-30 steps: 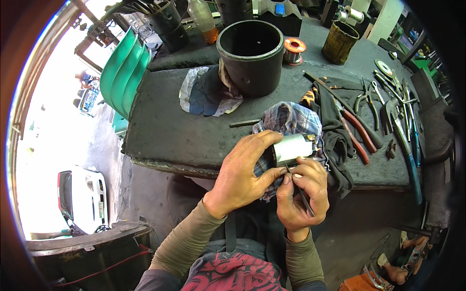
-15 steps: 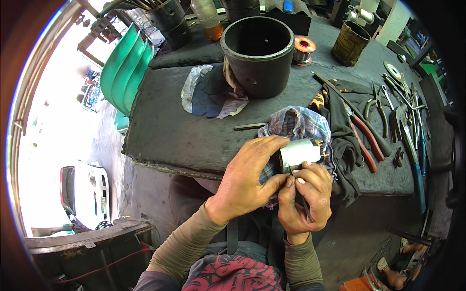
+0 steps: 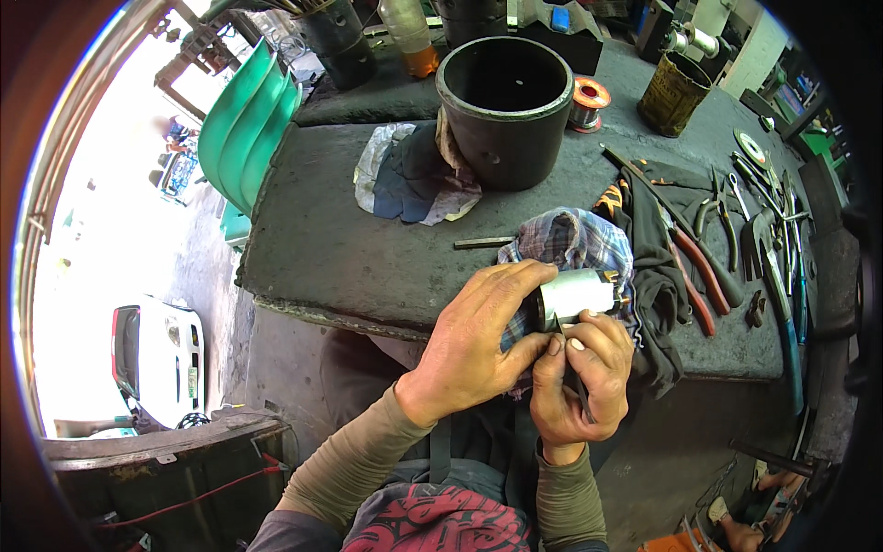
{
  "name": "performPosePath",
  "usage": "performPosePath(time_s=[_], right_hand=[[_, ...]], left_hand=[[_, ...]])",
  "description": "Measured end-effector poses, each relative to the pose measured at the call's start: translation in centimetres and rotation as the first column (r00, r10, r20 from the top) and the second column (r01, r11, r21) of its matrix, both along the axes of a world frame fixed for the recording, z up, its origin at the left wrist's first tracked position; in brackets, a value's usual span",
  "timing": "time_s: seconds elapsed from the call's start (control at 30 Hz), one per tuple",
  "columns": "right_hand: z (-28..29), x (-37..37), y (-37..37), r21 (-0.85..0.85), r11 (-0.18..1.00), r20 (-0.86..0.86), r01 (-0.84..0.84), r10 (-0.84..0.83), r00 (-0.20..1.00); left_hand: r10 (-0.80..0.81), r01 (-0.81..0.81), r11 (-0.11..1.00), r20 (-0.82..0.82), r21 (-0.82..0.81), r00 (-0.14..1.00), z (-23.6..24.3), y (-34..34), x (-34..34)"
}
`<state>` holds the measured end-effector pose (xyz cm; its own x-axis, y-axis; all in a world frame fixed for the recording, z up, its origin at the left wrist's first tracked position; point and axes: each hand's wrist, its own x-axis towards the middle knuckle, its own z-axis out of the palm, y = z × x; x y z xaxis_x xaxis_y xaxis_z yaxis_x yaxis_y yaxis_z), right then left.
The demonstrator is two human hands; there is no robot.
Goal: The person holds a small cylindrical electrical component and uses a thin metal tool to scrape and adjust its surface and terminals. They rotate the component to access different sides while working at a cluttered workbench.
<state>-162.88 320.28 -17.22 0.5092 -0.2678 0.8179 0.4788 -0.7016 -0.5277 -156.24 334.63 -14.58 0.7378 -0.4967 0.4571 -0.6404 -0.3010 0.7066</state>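
My left hand (image 3: 471, 336) is wrapped round one end of a silver metal cylinder (image 3: 579, 293) with copper-coloured terminals, which looks like a starter solenoid. My right hand (image 3: 593, 373) is closed on a thin dark metal blade (image 3: 584, 401), its lower end showing below the fingers. The blade's tip meets the cylinder's lower edge by my left thumb, and the right fingertips rest close against the cylinder. Just behind lies a bunched plaid cloth (image 3: 575, 237). A short metal bar (image 3: 483, 243) lies left of this cloth.
A large black pot (image 3: 504, 138) stands at the back beside a crumpled rag (image 3: 409, 175). Right of it are a solder spool (image 3: 587, 103) and a stained can (image 3: 673, 97). Red-handled cutters (image 3: 697, 276) and several tools lie on dark cloth at the right of the workbench (image 3: 313, 230).
The whole view has shifted slightly, so the bench things sit a little lower and further right. Both hands keep their hold on the solenoid and the blade, with barely any visible movement.
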Motion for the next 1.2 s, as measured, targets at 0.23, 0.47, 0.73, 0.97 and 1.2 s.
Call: performPosePath(time_s=[0.23, 0.47, 0.73, 0.97, 1.2], right_hand=[[0.0, 0.1, 0.2, -0.020, 1.000, 0.008, 0.013, -0.013, 1.000], [0.6, 0.3, 0.6, 0.007, 1.000, 0.002, 0.029, -0.029, 1.000], [1.9, 0.3, 0.6, 0.022, 0.999, -0.039, 0.032, -0.031, 0.999], [1.7, 0.1, 0.4, 0.026, 0.999, -0.046, 0.019, -0.018, 0.999], [1.6, -0.1, 0.5, 0.033, 0.999, -0.056, 0.006, -0.005, 0.998]], left_hand=[[0.003, -0.003, 1.000, 0.003, 0.016, 1.000, 0.1, 0.0, 0.0], [0.007, -0.008, 1.000, 0.047, 0.025, 0.999, 0.0, 0.0, 0.0], [0.046, -0.047, 0.999, 0.046, 0.002, 0.998, 0.2, -0.3, -0.2], [0.039, -0.039, 0.999, 0.049, -0.002, 0.998, 0.1, -0.4, -0.1], [0.041, -0.041, 0.999, 0.051, -0.004, 0.998, -0.2, -0.3, -0.1]])
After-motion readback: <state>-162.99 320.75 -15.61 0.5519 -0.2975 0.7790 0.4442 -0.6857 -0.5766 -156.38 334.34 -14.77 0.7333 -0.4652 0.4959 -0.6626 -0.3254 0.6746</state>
